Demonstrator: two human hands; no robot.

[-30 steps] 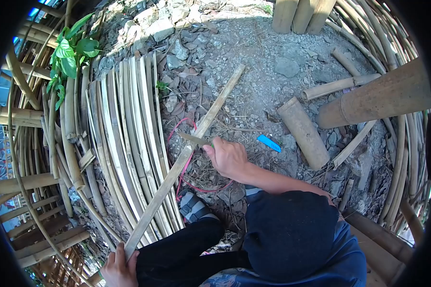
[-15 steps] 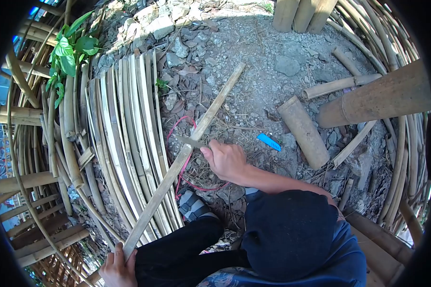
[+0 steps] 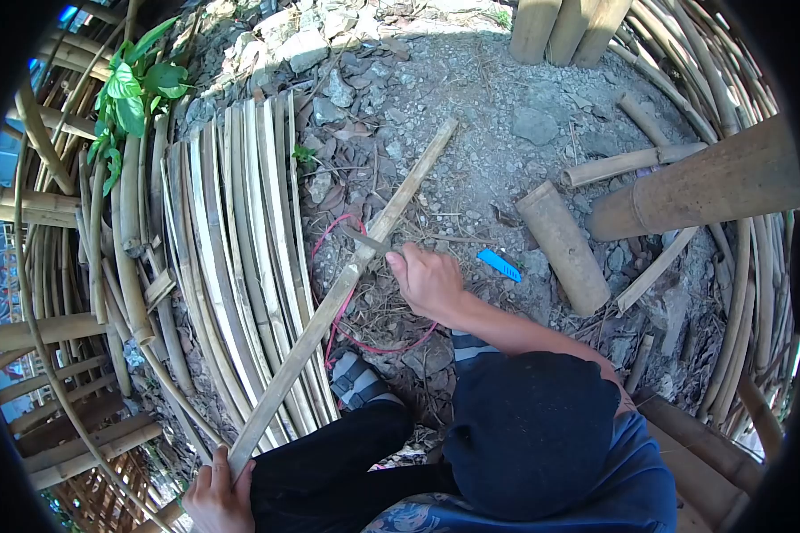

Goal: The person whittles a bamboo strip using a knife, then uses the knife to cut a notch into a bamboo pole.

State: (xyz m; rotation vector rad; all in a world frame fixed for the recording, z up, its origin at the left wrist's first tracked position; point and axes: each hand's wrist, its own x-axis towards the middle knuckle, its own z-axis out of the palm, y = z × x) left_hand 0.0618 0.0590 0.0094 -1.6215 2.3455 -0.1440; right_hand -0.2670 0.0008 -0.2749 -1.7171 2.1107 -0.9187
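My left hand (image 3: 219, 497) is closed around the lower end of a long bamboo strip (image 3: 307, 345), which runs diagonally up to the right. In my right hand (image 3: 427, 280) is a knife (image 3: 363, 237), its blade lying across the strip above the middle. The fingers of this hand are wrapped round the handle, which is mostly hidden. Beneath and to the left of the strip lies a row of split bamboo slats (image 3: 240, 249). A pink cord (image 3: 378, 350) loops on the ground under the strip.
A blue sheath (image 3: 499, 265) lies right of my right hand. Farther right are a cut bamboo piece (image 3: 564, 249) and a thick bamboo post (image 3: 702, 182). Bamboo poles line both sides. A green plant (image 3: 126, 98) grows at upper left.
My right hand and the knife have moved slightly up and to the right along the strip. My left hand stays at the strip's lower end.
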